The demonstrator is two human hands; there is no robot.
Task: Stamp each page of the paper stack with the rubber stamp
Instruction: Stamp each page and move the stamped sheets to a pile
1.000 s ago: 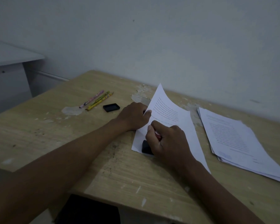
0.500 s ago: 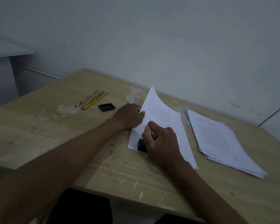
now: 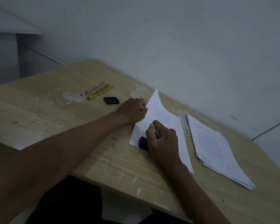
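A printed white sheet (image 3: 163, 113) lies on the wooden desk with its far left corner curled upward. My left hand (image 3: 131, 110) pinches that sheet's left edge. My right hand (image 3: 162, 139) is closed around a black rubber stamp (image 3: 143, 143) with a red part showing between the fingers, and the stamp's base rests on the sheet's near left corner. To the right lies a stack of printed pages (image 3: 217, 147), slightly fanned. A black ink pad (image 3: 111, 100) sits open to the left of my left hand.
Three pencils (image 3: 97, 90) lie at the desk's (image 3: 55, 120) far left beside a patch of peeled surface. The wall runs close behind the papers. A white cabinet (image 3: 5, 29) stands at the far left. The desk's front edge is near my forearms.
Both hands keep their hold on the sheet and stamp. Only the camera view has shifted slightly; the papers have not moved on the desk.
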